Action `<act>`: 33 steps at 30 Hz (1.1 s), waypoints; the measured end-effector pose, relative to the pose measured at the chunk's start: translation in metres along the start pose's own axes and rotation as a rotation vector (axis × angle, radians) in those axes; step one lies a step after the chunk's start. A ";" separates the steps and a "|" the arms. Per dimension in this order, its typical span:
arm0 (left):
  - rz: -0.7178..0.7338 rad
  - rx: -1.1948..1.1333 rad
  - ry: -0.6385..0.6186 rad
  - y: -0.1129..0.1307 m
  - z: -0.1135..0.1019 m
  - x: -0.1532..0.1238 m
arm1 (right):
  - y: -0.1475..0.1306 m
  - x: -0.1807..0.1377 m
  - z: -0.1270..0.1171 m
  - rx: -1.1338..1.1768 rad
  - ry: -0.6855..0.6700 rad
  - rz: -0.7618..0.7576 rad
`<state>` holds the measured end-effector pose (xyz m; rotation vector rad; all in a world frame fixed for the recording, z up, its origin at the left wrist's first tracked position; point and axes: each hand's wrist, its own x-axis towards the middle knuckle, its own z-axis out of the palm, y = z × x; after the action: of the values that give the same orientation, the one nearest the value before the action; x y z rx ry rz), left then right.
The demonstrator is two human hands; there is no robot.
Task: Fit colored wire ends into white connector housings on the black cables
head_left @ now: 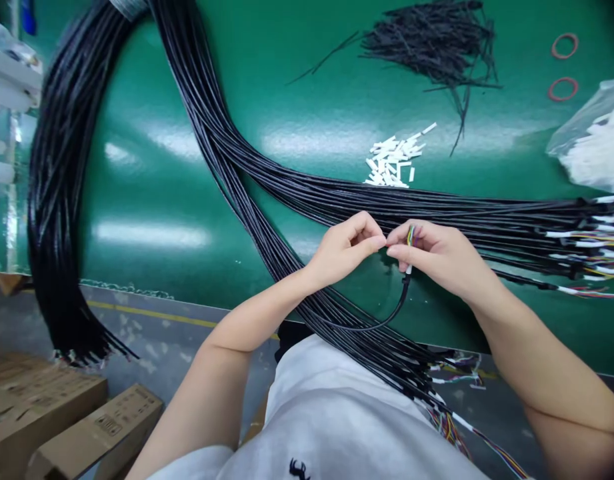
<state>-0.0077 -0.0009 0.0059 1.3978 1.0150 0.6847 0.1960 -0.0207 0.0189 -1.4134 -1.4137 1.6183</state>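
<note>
Both hands meet fingertip to fingertip above the green table, over the bundles of black cable. My right hand (434,257) is closed on the thin coloured wires (411,235) that come out of one black cable's end. That black cable (399,303) curves down from the hand and back to the near cable bundle (271,250). My left hand (347,247) pinches thumb and forefinger together, touching the right fingertips; what lies in the pinch is too small to make out. Behind the hands runs the far cable bundle (307,183), with stripped coloured wire ends at the right.
Short white sleeves (391,160) lie in a loose pile beyond the hands. Farther back is a heap of thin black strips (431,43). Two reddish rings (564,47) and a clear bag of white pieces (599,143) are at right. Cardboard boxes (94,427) stand on the floor.
</note>
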 end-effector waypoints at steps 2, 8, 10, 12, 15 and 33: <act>0.045 0.090 -0.080 0.008 -0.007 0.001 | 0.002 -0.002 0.000 -0.004 0.022 -0.025; 0.237 0.622 -0.033 0.032 -0.045 0.064 | 0.002 -0.001 -0.004 -0.061 0.111 -0.173; 0.270 0.739 0.064 0.028 -0.055 0.099 | 0.003 0.001 -0.004 -0.046 0.129 -0.178; 0.275 0.792 0.099 0.022 -0.061 0.127 | 0.003 0.002 -0.004 -0.046 0.126 -0.175; 0.241 0.843 0.089 0.012 -0.060 0.151 | 0.003 0.002 -0.003 -0.054 0.108 -0.186; -0.006 -0.034 -0.100 0.026 -0.018 0.034 | -0.006 -0.008 0.002 -0.020 0.300 -0.190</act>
<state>-0.0040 0.0402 0.0277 1.3852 0.9245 0.6185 0.1954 -0.0269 0.0270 -1.4178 -1.3445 1.2197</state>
